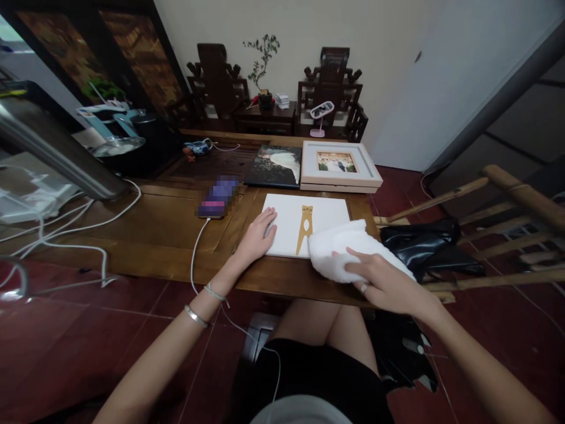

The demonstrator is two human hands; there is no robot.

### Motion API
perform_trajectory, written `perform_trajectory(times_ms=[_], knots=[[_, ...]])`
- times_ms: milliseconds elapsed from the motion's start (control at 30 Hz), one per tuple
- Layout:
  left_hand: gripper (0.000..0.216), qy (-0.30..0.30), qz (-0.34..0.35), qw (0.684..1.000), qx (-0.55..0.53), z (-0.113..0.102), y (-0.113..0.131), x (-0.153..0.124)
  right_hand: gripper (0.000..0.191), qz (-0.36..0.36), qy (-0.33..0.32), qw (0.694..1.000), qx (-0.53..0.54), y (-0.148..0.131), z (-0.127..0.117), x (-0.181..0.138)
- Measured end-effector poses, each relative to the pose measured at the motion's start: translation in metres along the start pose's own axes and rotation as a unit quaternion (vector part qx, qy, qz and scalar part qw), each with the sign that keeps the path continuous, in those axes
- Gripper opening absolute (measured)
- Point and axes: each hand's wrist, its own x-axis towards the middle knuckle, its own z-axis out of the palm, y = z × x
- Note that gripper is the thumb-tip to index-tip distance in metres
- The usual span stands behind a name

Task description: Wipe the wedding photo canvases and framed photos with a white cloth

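My left hand (pixel 259 235) lies over the left edge of a flat white rectangular board or box (pixel 285 222), its fingers stretched out. On the white surface is a slim gold-coloured piece (pixel 305 227) with a wide top, an oval opening and a tapered lower end; whether it is loose or fixed I cannot tell. My right hand (pixel 375 274) grips a bunched white towel (pixel 333 253), fingers pressed into its right side. That cloth covers the lower right corner of the white board and hangs near the table's front edge.
Behind the board are a dark photo panel (pixel 276 166) and a framed photo (pixel 338 164). A phone (pixel 218 197) on a white cable lies left on the wooden table (pixel 172 227). A bamboo chair (pixel 445 197) with a black bag (pixel 424 241) stands at the right.
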Motion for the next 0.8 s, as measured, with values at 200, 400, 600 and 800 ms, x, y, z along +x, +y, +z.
perform_trajectory(times_ms=[200, 400, 600, 800], knots=[[0.040, 0.003, 0.001, 1.000, -0.006, 0.000, 0.000, 0.000, 0.024, 0.071, 0.117, 0.991, -0.007, 0.039, 0.003, 0.076], [0.039, 0.002, 0.004, 1.000, -0.011, 0.000, -0.002, 0.000, 0.032, 0.075, 0.152, 0.985, -0.035, 0.026, 0.016, 0.139], [0.040, -0.008, 0.005, 1.000, -0.005, -0.002, 0.000, 0.001, 0.034, -0.055, 0.057, 0.994, -0.077, -0.019, 0.031, 0.104], [0.040, -0.002, 0.004, 1.000, 0.000, -0.002, 0.000, 0.001, 0.025, -0.090, 0.003, 0.995, -0.032, -0.022, 0.014, 0.067]])
